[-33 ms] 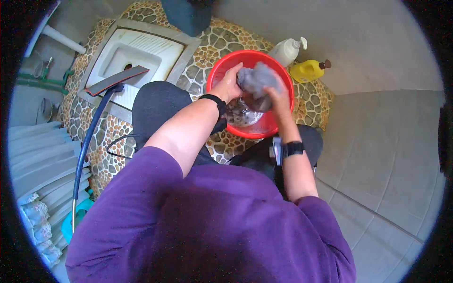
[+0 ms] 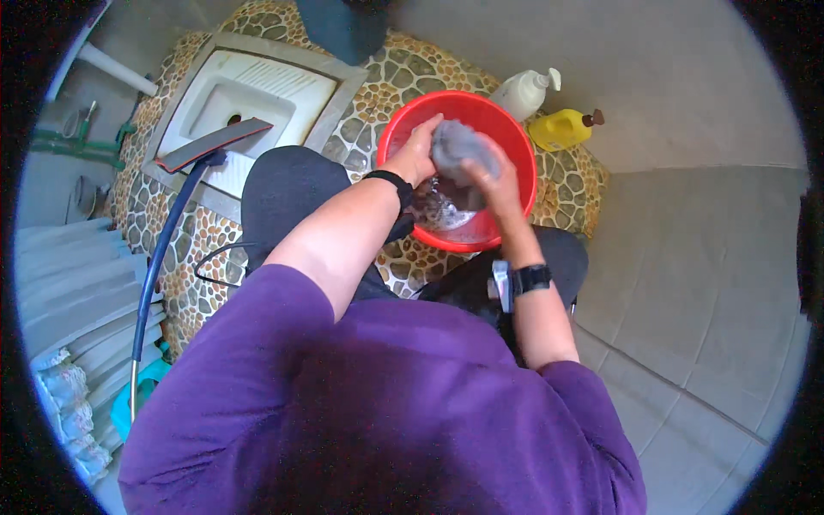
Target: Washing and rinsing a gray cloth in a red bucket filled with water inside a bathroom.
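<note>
A bunched grey cloth is held between my two hands above a red basin. My left hand grips its left side, wearing a black band at the wrist. My right hand, blurred by motion, is closed over the right part of the cloth; its wrist carries a black strap with a silvery piece. Below the cloth, dark water with foamy suds shows in the basin. The cloth covers part of the fingers.
Beyond the basin stand a white pump bottle and a yellow bottle near the wall. A squat toilet lies at the left, with a long-handled squeegee across it. A dark bucket is at the back.
The cloth is bunched more compactly toward my left hand. My right hand has shifted slightly left across it, while my left hand stays nearly in place.
</note>
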A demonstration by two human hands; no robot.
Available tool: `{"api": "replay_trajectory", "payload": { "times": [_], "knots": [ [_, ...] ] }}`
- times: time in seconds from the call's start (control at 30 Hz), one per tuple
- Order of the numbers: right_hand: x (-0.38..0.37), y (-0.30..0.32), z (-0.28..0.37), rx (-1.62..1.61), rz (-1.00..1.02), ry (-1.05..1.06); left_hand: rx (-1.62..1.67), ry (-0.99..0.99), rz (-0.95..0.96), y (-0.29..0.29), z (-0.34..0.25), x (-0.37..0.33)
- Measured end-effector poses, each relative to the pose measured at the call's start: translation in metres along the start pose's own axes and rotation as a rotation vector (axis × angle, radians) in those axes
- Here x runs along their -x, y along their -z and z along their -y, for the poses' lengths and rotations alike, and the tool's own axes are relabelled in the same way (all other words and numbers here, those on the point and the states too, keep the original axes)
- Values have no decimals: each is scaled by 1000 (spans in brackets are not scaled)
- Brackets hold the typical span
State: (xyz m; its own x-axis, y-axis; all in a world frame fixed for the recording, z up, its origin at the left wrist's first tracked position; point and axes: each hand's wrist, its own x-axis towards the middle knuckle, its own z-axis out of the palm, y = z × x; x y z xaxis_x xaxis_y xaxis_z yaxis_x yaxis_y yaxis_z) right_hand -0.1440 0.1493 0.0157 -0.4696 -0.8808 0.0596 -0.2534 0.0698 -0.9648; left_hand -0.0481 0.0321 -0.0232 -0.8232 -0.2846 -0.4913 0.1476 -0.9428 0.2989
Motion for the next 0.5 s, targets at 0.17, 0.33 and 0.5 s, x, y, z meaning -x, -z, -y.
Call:
{"api": "replay_trajectory", "payload": {
  "times": [0.17,0.33,0.5],
  "knots": [
    [-9,-59,-20,403,-93,-160,-42,-180,367,44,18,-23],
    [-28,26,-88,505,-279,-342,-353,-130,-213,-38,34,-1],
    [5,-50,-6,228,109,-26,-578,-455,-683,45,0,-29]
  ]
}}
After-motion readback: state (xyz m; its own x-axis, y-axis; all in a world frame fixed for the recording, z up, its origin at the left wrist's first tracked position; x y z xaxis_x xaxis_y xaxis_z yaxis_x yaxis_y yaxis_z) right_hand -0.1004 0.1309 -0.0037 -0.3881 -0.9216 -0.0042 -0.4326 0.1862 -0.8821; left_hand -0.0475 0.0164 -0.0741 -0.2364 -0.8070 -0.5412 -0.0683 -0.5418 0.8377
